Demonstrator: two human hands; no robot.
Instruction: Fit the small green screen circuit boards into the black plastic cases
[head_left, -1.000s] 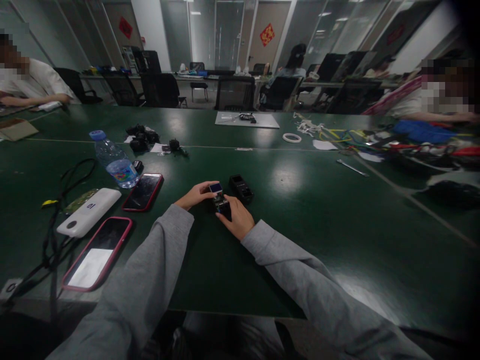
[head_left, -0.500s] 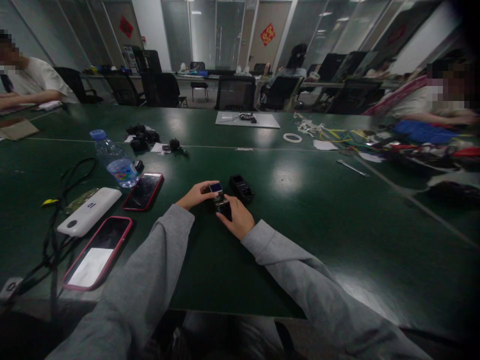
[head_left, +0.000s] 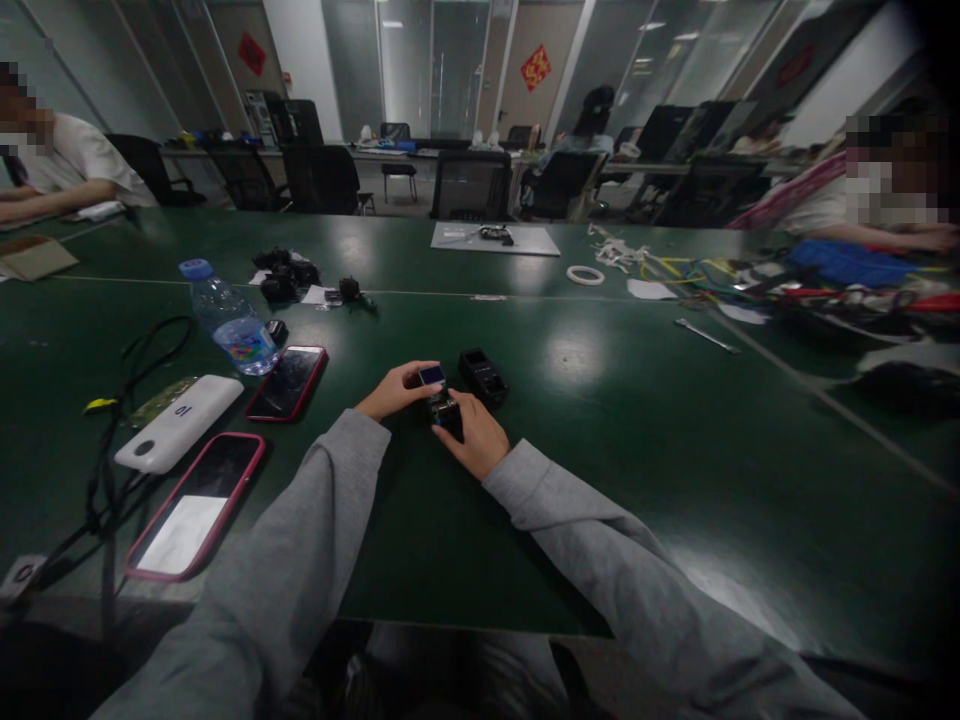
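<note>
Both hands hold a small electronic device (head_left: 442, 408) with exposed inner parts and a little bluish screen (head_left: 432, 376) at its far end. My left hand (head_left: 394, 390) grips the screen end from the left, thumb lying along its near edge. On the other side, my right hand (head_left: 475, 432) closes its thumb and fingers around the near end. Just beyond my right hand lies a black plastic casing (head_left: 482, 374) with a rectangular opening; it rests on the green table apart from the device. My fingers hide much of the device's sides.
To my left lie two red-cased phones (head_left: 289, 384), a white power bank (head_left: 180, 424), cables (head_left: 105, 470) and a water bottle (head_left: 232, 325). Farther off are black parts (head_left: 285, 275), a white tray (head_left: 536, 240), a tape ring (head_left: 585, 275), a wrench (head_left: 706, 336) and a wire pile (head_left: 840, 270). People sit at both sides.
Both hands and the device stay almost in place. At the far left, the seated person has shifted slightly.
</note>
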